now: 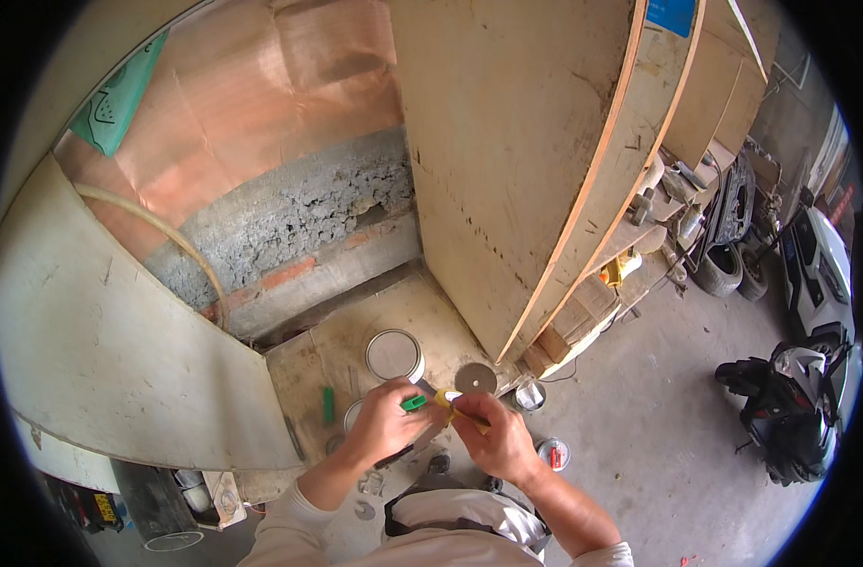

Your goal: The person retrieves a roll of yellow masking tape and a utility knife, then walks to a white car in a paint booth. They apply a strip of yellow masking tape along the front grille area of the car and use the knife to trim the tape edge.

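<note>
My left hand [384, 422] is closed around a small tool with a green handle [414, 403]; its dark flat end seems to run down below the fingers. Close beside it, my right hand [496, 435] pinches a yellow strip-like thing [447, 398], whose kind I cannot make out. Part of it shows under the right fingers. The two hands nearly meet above the worktop. Just beyond them stands a round tin [394, 355] with a pale top, and a grey disc with a centre hole [475, 378] lies to its right.
Left of my hands, a green stick-like piece [327, 404] lies on the worn worktop [304, 364]. A tall wooden panel [517, 170] rises ahead, and a curved pale panel [138, 331] stands left. At right are a cup [529, 395], a small tin [553, 454], cluttered shelves and a scooter [781, 402].
</note>
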Available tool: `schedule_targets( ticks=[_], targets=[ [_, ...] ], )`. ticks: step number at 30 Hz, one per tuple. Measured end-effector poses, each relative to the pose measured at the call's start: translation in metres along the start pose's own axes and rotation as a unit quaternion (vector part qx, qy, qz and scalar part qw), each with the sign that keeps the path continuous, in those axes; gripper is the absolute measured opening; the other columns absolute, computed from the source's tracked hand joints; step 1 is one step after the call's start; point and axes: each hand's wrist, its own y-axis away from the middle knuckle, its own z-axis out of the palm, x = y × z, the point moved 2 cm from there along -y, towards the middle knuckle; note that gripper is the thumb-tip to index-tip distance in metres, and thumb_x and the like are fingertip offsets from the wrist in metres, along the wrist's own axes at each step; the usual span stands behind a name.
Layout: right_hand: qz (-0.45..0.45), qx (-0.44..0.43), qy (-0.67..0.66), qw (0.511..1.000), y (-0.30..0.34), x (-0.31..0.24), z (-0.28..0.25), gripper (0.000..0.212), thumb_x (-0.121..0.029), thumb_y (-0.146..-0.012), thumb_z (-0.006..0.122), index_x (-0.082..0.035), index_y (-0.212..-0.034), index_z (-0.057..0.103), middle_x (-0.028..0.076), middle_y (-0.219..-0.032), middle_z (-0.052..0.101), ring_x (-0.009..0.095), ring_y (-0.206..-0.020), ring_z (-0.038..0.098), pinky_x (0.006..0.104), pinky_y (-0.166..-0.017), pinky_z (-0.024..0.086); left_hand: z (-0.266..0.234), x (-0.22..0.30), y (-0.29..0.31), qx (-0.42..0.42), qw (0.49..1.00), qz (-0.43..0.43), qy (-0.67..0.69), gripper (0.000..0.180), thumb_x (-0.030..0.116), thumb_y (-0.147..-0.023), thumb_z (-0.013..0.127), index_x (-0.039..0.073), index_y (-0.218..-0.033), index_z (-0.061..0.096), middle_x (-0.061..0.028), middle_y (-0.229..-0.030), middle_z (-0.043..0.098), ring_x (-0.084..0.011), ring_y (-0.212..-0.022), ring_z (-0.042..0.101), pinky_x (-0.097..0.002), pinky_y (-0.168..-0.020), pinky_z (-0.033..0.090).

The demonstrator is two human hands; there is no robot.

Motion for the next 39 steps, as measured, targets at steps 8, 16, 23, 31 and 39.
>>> schedule_targets(
  ticks=[8, 16, 23, 31, 39],
  targets=[
    [-0.009, 0.007, -0.075, 0.997, 0.003, 0.003, 0.005, 0.041, -0.004, -0.088, 0.054, -0.004, -0.129, 0.049, 0.024, -0.111, 0.067, 0.036, -0.103, 0.068, 0.0393, -0.089, 0.055, 0.003, 0.018, 0.011, -0.01, 0.987, 0.092, -0.129, 0.026, 0.003, -0.08, 0.072, 0.005, -0.106, 0.069, -0.0096, -0.093, 0.064, -0.0287, -0.078, 0.066, -0.0368, -0.066, 0.054],
    [0.025, -0.053, -0.056, 0.997, 0.007, -0.01, -0.003, 0.039, -0.006, -0.087, 0.059, -0.005, -0.125, 0.051, 0.02, -0.099, 0.071, 0.035, -0.091, 0.07, 0.0398, -0.08, 0.057, 0.003, 0.009, 0.01, -0.006, 0.977, 0.111, -0.185, 0.034, 0.006, -0.072, 0.072, 0.01, -0.105, 0.065, -0.0074, -0.091, 0.059, -0.0301, -0.073, 0.063, -0.0391, -0.06, 0.052],
    [-0.155, 0.005, 0.258, 0.954, 0.004, -0.009, -0.013, 0.03, -0.009, -0.086, 0.065, -0.005, -0.115, 0.057, 0.015, -0.092, 0.072, 0.032, -0.081, 0.07, 0.0388, -0.069, 0.057, 0.012, -0.018, 0.001, -0.072, 0.996, -0.015, 0.046, 0.011, 0.012, -0.085, 0.068, 0.002, -0.091, 0.067, -0.0131, -0.076, 0.062, -0.024, -0.068, 0.06, -0.034, -0.062, 0.047],
    [-0.031, 0.048, 0.002, 0.998, 0.002, 0.006, -0.009, 0.029, -0.006, -0.086, 0.072, 0.0, -0.111, 0.06, 0.015, -0.097, 0.072, 0.023, -0.087, 0.072, 0.0314, -0.077, 0.057, 0.009, -0.013, -0.004, -0.047, 0.998, -0.012, 0.03, 0.011, 0.013, -0.083, 0.074, 0.004, -0.088, 0.07, -0.0147, -0.08, 0.065, -0.0253, -0.066, 0.063, -0.0347, -0.06, 0.048],
    [-0.012, 0.063, -0.048, 0.997, 0.002, -0.002, 0.0, 0.027, -0.001, -0.089, 0.062, 0.001, -0.116, 0.056, 0.018, -0.1, 0.071, 0.024, -0.093, 0.072, 0.0327, -0.08, 0.058, 0.015, 0.016, 0.001, 0.066, 0.995, 0.067, -0.011, 0.027, 0.003, -0.079, 0.071, 0.002, -0.106, 0.068, -0.0113, -0.087, 0.063, -0.0298, -0.073, 0.064, -0.0369, -0.064, 0.051]
  ],
)
